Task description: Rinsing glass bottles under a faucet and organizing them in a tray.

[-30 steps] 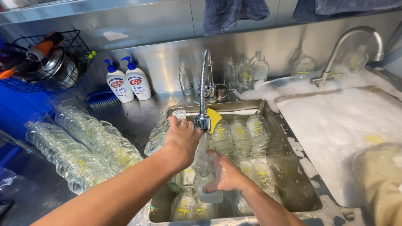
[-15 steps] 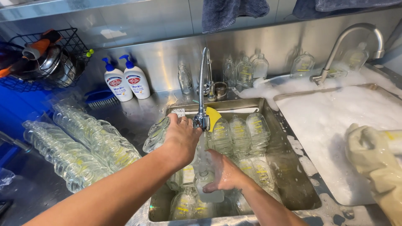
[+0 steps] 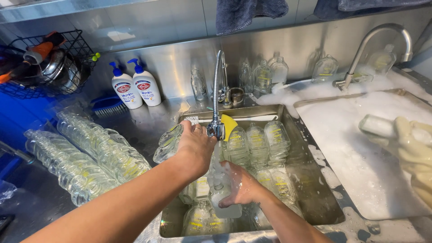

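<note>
Little changed: left hand (image 3: 194, 146) still clamped on spray faucet (image 3: 216, 128), right hand (image 3: 240, 186) still gripping glass bottle (image 3: 221, 191) underneath; rinse ongoing.

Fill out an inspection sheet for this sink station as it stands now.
Surface: wet steel counter; the sink basin holds many clear bottles.
Job's things: clear bottle held under the spray faucet head, water running into it.
Clutter: rows of clear bottles lying on the counter at left; two pump soap bottles; blue brush; wire basket of utensils.
Grippers: left hand at the faucet head; right hand grips the bottle.
Cables: nothing seen.
Surroundings: foam-filled second sink; another person's gloved hand holds a bottle there; towels hang above.
</note>
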